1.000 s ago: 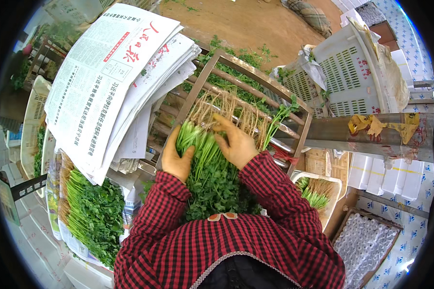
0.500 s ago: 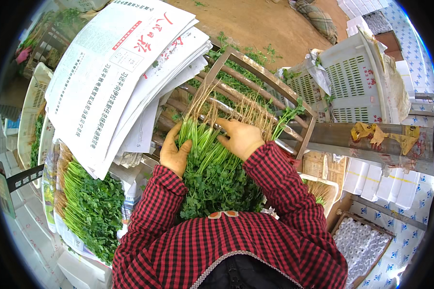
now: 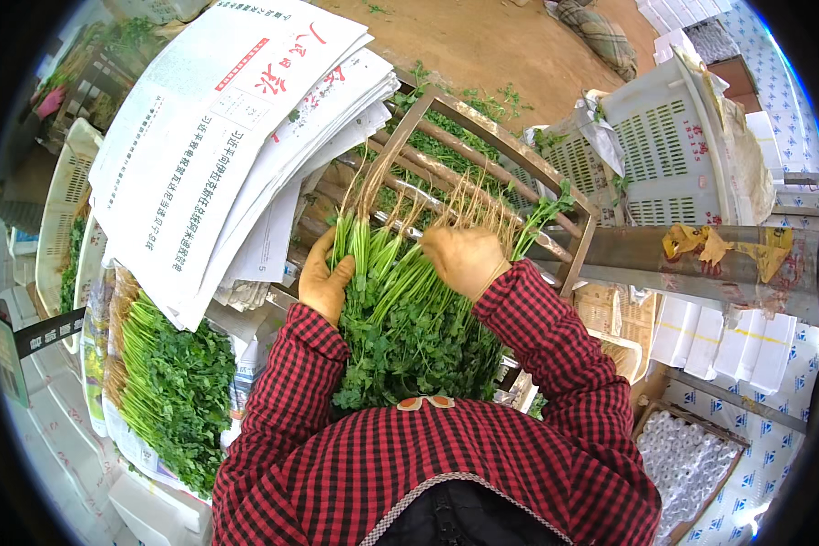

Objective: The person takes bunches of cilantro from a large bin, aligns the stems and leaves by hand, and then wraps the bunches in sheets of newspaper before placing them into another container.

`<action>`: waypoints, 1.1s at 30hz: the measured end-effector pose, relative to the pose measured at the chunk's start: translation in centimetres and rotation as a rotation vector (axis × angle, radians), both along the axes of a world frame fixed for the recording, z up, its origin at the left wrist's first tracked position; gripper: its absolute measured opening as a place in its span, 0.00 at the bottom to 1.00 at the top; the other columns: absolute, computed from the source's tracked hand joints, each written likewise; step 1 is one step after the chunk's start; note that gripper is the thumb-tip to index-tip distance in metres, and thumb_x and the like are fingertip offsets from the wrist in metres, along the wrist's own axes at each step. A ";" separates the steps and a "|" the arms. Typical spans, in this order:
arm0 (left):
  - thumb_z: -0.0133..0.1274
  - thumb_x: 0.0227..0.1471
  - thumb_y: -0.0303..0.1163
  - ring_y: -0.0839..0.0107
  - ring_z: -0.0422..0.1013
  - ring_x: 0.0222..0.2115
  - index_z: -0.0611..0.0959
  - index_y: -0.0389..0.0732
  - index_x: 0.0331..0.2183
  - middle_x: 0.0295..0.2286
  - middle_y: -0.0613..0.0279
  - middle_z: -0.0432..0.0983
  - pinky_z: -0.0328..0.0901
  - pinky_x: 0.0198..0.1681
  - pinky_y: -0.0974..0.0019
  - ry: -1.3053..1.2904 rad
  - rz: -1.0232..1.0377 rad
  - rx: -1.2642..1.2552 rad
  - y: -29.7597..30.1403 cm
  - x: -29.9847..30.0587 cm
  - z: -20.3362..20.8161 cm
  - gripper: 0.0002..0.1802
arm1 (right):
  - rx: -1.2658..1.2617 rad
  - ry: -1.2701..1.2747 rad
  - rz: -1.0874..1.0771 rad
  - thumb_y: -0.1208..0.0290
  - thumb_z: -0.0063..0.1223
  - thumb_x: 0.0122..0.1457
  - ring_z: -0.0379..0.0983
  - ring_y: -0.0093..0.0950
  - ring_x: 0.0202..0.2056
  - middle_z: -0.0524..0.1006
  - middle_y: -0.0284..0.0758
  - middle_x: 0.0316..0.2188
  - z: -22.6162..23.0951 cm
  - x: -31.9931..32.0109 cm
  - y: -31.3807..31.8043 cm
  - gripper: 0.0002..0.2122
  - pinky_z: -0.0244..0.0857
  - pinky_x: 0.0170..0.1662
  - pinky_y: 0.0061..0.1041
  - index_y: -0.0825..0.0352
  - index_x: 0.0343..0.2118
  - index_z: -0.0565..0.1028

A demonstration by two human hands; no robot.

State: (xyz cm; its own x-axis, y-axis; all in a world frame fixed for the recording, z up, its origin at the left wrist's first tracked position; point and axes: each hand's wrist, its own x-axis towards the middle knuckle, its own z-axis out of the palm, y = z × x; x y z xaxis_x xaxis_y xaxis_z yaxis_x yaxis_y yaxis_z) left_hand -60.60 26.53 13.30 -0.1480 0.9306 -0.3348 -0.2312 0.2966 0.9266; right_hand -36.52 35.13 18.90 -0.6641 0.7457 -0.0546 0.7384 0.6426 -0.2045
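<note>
A bunch of coriander (image 3: 419, 337) lies in front of me, its leaves toward my body and its thin brown roots pointing away. My left hand (image 3: 326, 282) cups the left edge of the bunch, thumb and fingers round the stems. Over the upper stems, close to the roots, my right hand (image 3: 464, 260) curls its fingers; the fingertips are partly hidden. Under the roots is a rusty metal rack (image 3: 510, 155) with round bars, and loose greens show between them.
A stack of newspapers (image 3: 209, 136) rises at the left. More coriander (image 3: 168, 391) lies below it. A pale plastic crate (image 3: 660, 150) stands at the right beside a metal beam (image 3: 646, 264). White foam boxes (image 3: 719, 346) and a tray of small white items (image 3: 682, 464) are farther right.
My right hand has moved a little to the right, away from my left hand, along the stems. My left hand has shifted slightly left. The stems between them lie more spread out.
</note>
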 end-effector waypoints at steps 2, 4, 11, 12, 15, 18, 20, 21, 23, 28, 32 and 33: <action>0.54 0.62 0.22 0.64 0.66 0.57 0.66 0.33 0.64 0.57 0.53 0.71 0.61 0.62 0.64 0.092 0.008 0.012 -0.1 0.0 0.4 0.31 | 0.143 0.073 -0.089 0.67 0.53 0.64 0.77 0.30 0.19 0.79 0.35 0.21 1.2 0.3 0.6 0.06 0.73 0.23 0.28 0.62 0.34 0.77; 0.53 0.62 0.22 0.64 0.66 0.57 0.66 0.32 0.64 0.57 0.52 0.71 0.60 0.63 0.64 0.072 0.014 0.026 -0.1 0.0 0.2 0.31 | 0.256 0.334 -0.339 0.67 0.50 0.67 0.77 0.27 0.20 0.81 0.37 0.25 1.0 2.4 2.2 0.08 0.73 0.23 0.24 0.64 0.41 0.78; 0.50 0.64 0.20 0.65 0.69 0.56 0.65 0.29 0.64 0.58 0.51 0.70 0.61 0.62 0.64 0.053 0.010 0.006 0.0 0.2 0.5 0.30 | -0.580 0.542 -0.723 0.63 0.59 0.63 0.79 0.18 0.30 0.83 0.32 0.41 3.5 0.1 -0.8 0.18 0.78 0.31 0.23 0.57 0.55 0.76; 0.50 0.63 0.20 0.65 0.69 0.55 0.65 0.29 0.64 0.57 0.51 0.70 0.61 0.62 0.65 0.045 -0.002 0.035 -0.1 -0.2 -0.6 0.29 | -0.480 0.240 -0.412 0.59 0.61 0.60 0.80 0.25 0.30 0.84 0.32 0.39 4.9 -2.6 -2.5 0.18 0.78 0.35 0.29 0.52 0.54 0.78; 0.50 0.63 0.20 0.66 0.68 0.55 0.65 0.29 0.64 0.57 0.52 0.70 0.60 0.62 0.64 -0.022 -0.010 0.035 -0.2 -0.4 -1.4 0.29 | -0.163 -0.011 -0.034 0.59 0.61 0.60 0.81 0.33 0.29 0.83 0.34 0.30 1.5 -6.0 -4.4 0.16 0.76 0.33 0.32 0.57 0.48 0.80; 0.50 0.64 0.21 0.66 0.67 0.56 0.64 0.29 0.64 0.58 0.52 0.69 0.59 0.63 0.64 -0.016 -0.013 0.001 -0.1 0.0 -0.4 0.29 | -0.115 0.158 0.029 0.61 0.61 0.60 0.82 0.33 0.30 0.83 0.34 0.29 -0.6 -5.0 -4.0 0.10 0.76 0.33 0.32 0.59 0.40 0.82; 0.50 0.64 0.20 0.66 0.66 0.57 0.64 0.29 0.64 0.57 0.52 0.70 0.59 0.63 0.65 -0.053 -0.005 0.038 -0.4 -0.3 -2.0 0.29 | -0.361 0.612 -0.354 0.69 0.60 0.62 0.78 0.23 0.25 0.82 0.33 0.28 0.7 -3.9 -3.6 0.05 0.75 0.31 0.24 0.63 0.37 0.81; 0.50 0.63 0.20 0.66 0.66 0.57 0.64 0.29 0.64 0.57 0.52 0.70 0.59 0.63 0.65 -0.025 -0.001 0.039 -0.3 -0.2 -1.7 0.29 | -0.607 0.681 -0.699 0.68 0.58 0.65 0.74 0.19 0.22 0.79 0.31 0.27 2.0 -3.4 -2.1 0.06 0.72 0.27 0.20 0.65 0.39 0.79; 0.49 0.63 0.19 0.65 0.66 0.57 0.65 0.29 0.64 0.57 0.52 0.70 0.58 0.63 0.65 0.028 -0.001 0.040 -0.3 0.1 -0.5 0.29 | -0.437 1.118 -0.939 0.69 0.54 0.67 0.72 0.19 0.20 0.77 0.32 0.26 3.7 -1.3 1.4 0.08 0.68 0.22 0.20 0.69 0.41 0.77; 0.49 0.62 0.18 0.65 0.67 0.58 0.66 0.30 0.63 0.58 0.51 0.70 0.58 0.64 0.65 0.085 0.016 0.036 -0.2 0.2 -0.1 0.29 | -0.849 0.807 -0.962 0.61 0.55 0.67 0.72 0.17 0.19 0.78 0.32 0.21 4.8 -1.0 0.8 0.14 0.66 0.22 0.20 0.69 0.44 0.78; 0.49 0.62 0.18 0.66 0.67 0.57 0.66 0.31 0.64 0.57 0.52 0.71 0.60 0.63 0.65 0.040 0.024 0.035 -0.4 0.1 -1.2 0.29 | -0.827 -0.039 -0.598 0.60 0.62 0.63 0.78 0.18 0.23 0.81 0.36 0.23 4.3 -6.7 -3.2 0.18 0.69 0.23 0.19 0.70 0.47 0.78; 0.49 0.62 0.19 0.66 0.67 0.57 0.66 0.31 0.64 0.57 0.52 0.71 0.60 0.63 0.65 0.017 0.023 0.057 -0.5 0.1 -1.8 0.29 | -0.697 -0.060 -0.516 0.60 0.62 0.63 0.78 0.19 0.23 0.81 0.36 0.23 3.2 -7.0 -3.8 0.18 0.69 0.22 0.19 0.71 0.47 0.79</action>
State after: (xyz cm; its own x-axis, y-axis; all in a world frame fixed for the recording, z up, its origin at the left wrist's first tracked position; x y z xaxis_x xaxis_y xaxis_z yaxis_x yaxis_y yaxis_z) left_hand -60.46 26.03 11.50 -0.1745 0.9445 -0.2785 -0.2211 0.2380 0.9458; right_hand -43.50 31.33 22.09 -0.2332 0.7366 -0.6348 0.9252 -0.0328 -0.3780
